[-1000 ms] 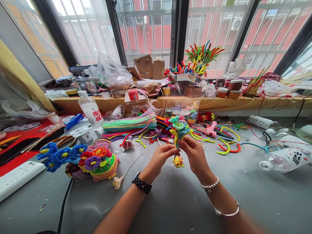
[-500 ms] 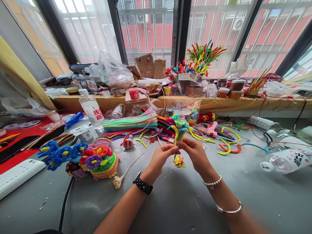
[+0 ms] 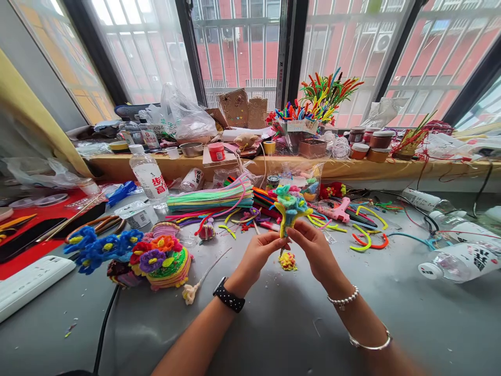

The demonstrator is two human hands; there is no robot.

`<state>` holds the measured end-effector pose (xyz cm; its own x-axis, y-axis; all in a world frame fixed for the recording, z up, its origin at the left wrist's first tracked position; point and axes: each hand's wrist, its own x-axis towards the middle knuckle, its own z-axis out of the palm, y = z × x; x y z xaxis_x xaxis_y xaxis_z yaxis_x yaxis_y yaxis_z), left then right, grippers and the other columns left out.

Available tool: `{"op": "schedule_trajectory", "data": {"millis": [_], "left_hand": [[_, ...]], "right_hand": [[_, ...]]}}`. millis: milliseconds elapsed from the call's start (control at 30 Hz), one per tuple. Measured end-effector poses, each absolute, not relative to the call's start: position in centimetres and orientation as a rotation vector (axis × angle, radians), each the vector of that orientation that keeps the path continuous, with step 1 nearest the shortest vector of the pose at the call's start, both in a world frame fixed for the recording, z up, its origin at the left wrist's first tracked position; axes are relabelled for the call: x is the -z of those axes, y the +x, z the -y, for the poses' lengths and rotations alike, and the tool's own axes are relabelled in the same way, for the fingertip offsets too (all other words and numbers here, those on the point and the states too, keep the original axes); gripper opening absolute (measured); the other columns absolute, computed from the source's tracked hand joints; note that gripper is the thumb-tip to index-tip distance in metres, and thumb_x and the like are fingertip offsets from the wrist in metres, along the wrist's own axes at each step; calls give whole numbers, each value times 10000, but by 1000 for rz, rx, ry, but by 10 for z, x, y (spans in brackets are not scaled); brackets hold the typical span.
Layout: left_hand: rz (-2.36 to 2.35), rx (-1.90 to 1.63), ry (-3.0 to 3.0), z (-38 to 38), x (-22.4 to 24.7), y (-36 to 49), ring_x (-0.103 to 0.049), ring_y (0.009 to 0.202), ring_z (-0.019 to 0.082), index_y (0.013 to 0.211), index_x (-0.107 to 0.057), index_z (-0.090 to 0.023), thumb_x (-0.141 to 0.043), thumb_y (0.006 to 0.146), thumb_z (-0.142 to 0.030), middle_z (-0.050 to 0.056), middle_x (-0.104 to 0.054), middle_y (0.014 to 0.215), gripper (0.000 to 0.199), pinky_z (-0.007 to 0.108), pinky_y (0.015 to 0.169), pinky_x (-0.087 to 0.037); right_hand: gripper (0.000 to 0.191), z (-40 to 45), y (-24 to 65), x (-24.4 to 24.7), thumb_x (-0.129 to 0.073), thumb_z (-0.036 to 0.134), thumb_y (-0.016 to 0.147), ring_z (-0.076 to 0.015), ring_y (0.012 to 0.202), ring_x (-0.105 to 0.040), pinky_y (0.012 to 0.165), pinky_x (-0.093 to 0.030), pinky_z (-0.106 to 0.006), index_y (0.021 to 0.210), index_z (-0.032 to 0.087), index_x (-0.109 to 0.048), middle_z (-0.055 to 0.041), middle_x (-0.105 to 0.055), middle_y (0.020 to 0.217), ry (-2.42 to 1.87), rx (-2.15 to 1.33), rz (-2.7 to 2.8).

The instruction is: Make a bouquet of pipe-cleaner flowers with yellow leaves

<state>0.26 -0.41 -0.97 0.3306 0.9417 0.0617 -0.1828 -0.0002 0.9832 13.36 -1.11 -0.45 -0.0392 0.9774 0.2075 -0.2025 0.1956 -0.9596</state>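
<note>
Between my hands stands a small pipe-cleaner flower bouquet [image 3: 290, 202], blue-green and pink on top with yellow leaf-like pieces at its sides. My left hand [image 3: 263, 255] pinches its lower end from the left. From the right, the fingers of my right hand [image 3: 310, 244] close on the same stem area. Just below lies a small heap of yellow and red fuzzy bits [image 3: 287, 261] on the grey table. To the left of my left hand rests a cream flower on a thin stem [image 3: 190, 293]. Fingertips partly hide the bouquet's base.
A bundle of pastel pipe cleaners [image 3: 211, 198] lies behind my hands, with a pink glue gun [image 3: 340, 210] to its right. Blue fuzzy flowers [image 3: 102, 248] are at left. Plastic bottles [image 3: 460, 263] lie at right; one bottle [image 3: 149, 176] stands at back left.
The bouquet has turned slightly between my fingers, so its yellow side pieces spread out more visibly. Both hands stay in nearly the same place; the camera view has shifted a little.
</note>
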Motion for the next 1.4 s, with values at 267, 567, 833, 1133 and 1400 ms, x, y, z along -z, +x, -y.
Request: {"op": "schedule_trajectory", "data": {"millis": [267,567,833,1133,1400], "left_hand": [[-657,-1008,1264,2,16,1,-504,682,142,659,-635,-130,-624,672,-327,22,-588,647,198,254,677,-373],[-584,-961,1248,0,20,0,-505,692,131,696,-627,-128,-616,689,-325,23,-588,688,198,258,692,-381],[-790,-1040,1292,6,9,6,-537,741,155,771,-618,-128,-668,624,-323,35,-626,741,250,275,703,-403],[-915,-1067,1409,5,11,6,-549,662,148,702,-651,-129,-657,624,-336,31,-638,674,222,259,643,-420],[-961,-1166,1584,3,12,4,-553,695,165,707,-674,-145,-609,679,-319,51,-640,715,188,258,661,-435]], "right_hand": [[147,21,129,-3,-584,290,731,-103,588,-450,534,-357,-225,630,188,-554,25,-500,627,-898,-884,1360],[175,21,124,1,-580,333,722,-89,506,-432,474,-352,-218,649,182,-530,42,-479,556,-795,-1113,1232],[190,23,121,3,-564,362,732,-148,662,-499,614,-397,-283,672,182,-548,-12,-553,683,-1106,-587,1327],[199,20,123,5,-578,379,722,-145,658,-487,630,-406,-291,700,187,-531,-5,-533,698,-1144,-567,1327],[227,16,127,5,-561,399,732,-163,728,-532,682,-434,-314,797,182,-579,-33,-584,799,-1097,-668,1354]]}}
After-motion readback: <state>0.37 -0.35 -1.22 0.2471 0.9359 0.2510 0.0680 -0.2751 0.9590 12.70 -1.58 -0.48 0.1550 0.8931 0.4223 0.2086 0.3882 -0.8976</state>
